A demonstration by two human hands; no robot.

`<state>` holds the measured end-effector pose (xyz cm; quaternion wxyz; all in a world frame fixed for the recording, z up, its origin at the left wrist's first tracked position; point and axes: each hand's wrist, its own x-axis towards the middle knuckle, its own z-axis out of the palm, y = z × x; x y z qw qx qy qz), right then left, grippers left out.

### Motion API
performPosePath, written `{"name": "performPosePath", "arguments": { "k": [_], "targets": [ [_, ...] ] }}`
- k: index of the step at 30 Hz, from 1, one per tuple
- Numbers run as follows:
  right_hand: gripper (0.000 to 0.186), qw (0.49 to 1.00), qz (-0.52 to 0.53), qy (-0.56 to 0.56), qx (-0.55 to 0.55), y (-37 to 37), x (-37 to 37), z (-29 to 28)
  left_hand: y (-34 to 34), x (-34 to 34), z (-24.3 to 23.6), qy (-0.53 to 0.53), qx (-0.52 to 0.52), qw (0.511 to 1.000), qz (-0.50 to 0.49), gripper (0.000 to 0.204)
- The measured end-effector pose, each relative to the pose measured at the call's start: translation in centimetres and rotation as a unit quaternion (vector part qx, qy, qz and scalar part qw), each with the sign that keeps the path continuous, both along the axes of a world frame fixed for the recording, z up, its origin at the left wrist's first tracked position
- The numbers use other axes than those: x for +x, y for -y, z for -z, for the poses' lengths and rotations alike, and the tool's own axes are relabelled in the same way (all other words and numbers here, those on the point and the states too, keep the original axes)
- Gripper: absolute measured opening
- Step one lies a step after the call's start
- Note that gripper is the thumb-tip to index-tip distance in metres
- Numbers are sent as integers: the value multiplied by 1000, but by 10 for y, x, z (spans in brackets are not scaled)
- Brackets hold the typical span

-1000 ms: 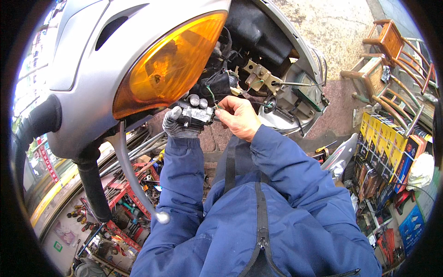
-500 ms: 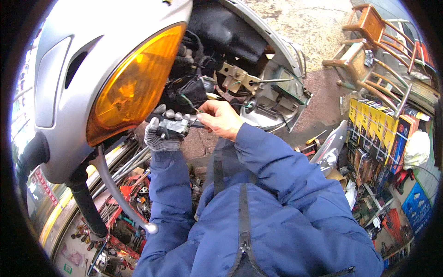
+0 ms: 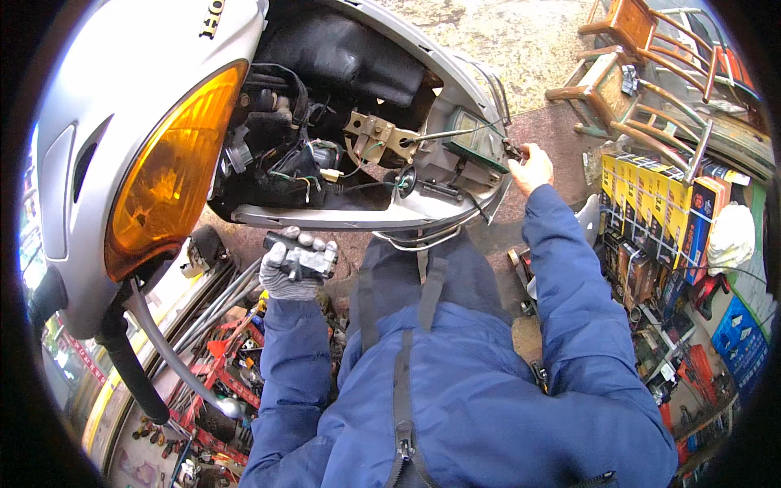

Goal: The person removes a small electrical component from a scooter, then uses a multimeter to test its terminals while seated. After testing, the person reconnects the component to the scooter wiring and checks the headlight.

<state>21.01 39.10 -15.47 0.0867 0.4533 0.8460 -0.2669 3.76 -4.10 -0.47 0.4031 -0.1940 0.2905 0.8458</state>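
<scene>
My left hand (image 3: pixel 286 281), in a grey glove, is closed round a small dark block-shaped part (image 3: pixel 311 262) with a pale, scuffed face. It is below the lower edge of a silver scooter's (image 3: pixel 179 37) opened body. My bare right hand (image 3: pixel 533 171) is at the right tip of that body. Its fingers are pinched at a small dark piece (image 3: pixel 513 152), too small to name, beside a dark-framed rectangular lens (image 3: pixel 478 138). Inside the opening, loose wires with a pale connector (image 3: pixel 331 175) lie below a metal bracket (image 3: pixel 381 137).
An orange signal lens (image 3: pixel 175 167) and a brake lever (image 3: pixel 175 358) are at the left. Tools and red trays (image 3: pixel 244 346) lie at lower left. Wooden chairs (image 3: pixel 606 89) stand at upper right, above stacked yellow boxes (image 3: pixel 647 203).
My right hand has left the part in my left hand and moved right to the body's tip. My left hand still holds the part. The scooter shows further left in view.
</scene>
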Motion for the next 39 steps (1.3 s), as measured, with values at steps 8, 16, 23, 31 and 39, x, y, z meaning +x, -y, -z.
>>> {"name": "performPosePath", "arguments": {
  "k": [8, 16, 23, 31, 39],
  "targets": [
    [44, 992, -85, -77, 55, 15, -2, 15, -16, 25, 9, -57, -80, 994, 49, 29],
    [25, 990, -86, -55, -96, 94, 17, 19, -3, 66, 14, 16, -67, 997, 20, 26],
    [22, 995, -32, 16, -96, 102, 53, 22, 28, 83, 5, 34, -82, 996, -3, 29],
    [22, 937, -216, -205, -181, 252, -12, -85, 115, 129, -38, 101, -125, 987, -28, 46],
    [51, 754, -370, -48, -540, 432, -13, -193, 197, 149, -61, 37, -95, 976, -192, 39]
  ]
}}
